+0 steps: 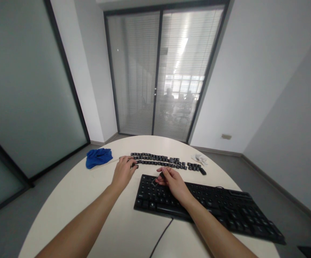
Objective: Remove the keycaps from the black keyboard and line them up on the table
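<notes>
Left hand: your left hand (121,172) is at the left end of the loose keycaps (151,163), palm down, fingers bent and reaching forward.
Left fingers: your thumb and forefinger are around a dark cap at the row's end; you appear to be touching it, but I cannot tell whether they pinch it.
Right hand: your right hand (176,182) is above the left part of the black keyboard (206,200).
Right fingers: your thumb and forefinger are together, clamped on a small wire tool (154,182), its thin frame sticking out down and to the left over the keys; whether it touches them I cannot tell.
Keyboard: it lies aslant in front of you on the pale round table (117,229), your right forearm crossing it.
Keycaps: they lie in rows beyond the keyboard, between your hands and the table's far edge.
Cloths: a blue cloth (98,157) lies left of your left hand; a white cloth (199,159) lies near the rows' right end.
Cable: a black cable (160,237) runs from the keyboard's near edge towards you.
</notes>
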